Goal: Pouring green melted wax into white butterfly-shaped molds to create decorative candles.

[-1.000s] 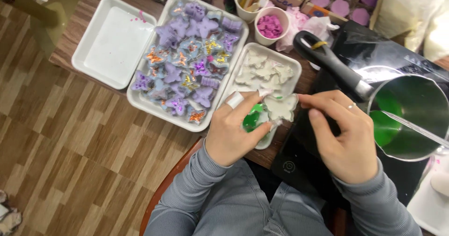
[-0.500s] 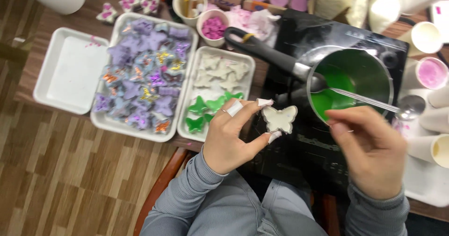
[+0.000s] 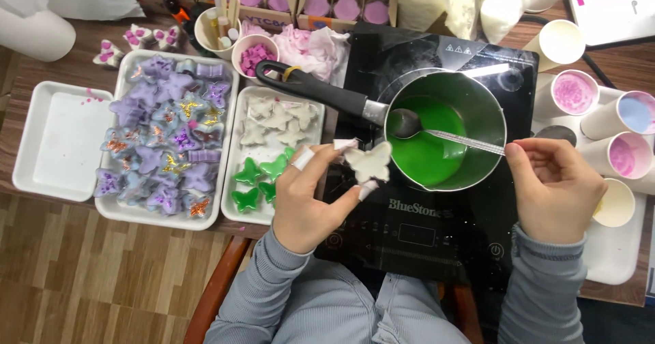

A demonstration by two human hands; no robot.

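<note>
Holding a white butterfly piece [image 3: 369,162] by its edges, the left hand [image 3: 315,197] keeps it in the air just beside the near-left rim of the saucepan [image 3: 491,105], above the black cooktop [image 3: 416,231]. The piece lies flat, face up, wings spread roughly across the view, with the green liquid [image 3: 426,156] directly to its right; the left hand is clearly the nearer of the two to it. Its fingers [image 3: 307,158] are closed narrowly on the piece, thumb below and fingertips above, several of them wrapped in white tape. The right hand [image 3: 556,190] sits at the far right side of the saucepan, fingers curled in a pinch on the end of a metal spoon [image 3: 437,134], whose bowl rests in the green liquid near the handle side. The long black handle [image 3: 314,88] of the saucepan runs up and left, passing over a white tray [image 3: 232,214] that holds pale and green butterflies [image 3: 258,180]. A second tray of purple butterflies [image 3: 164,136] lies further left, well apart from both hands.
</note>
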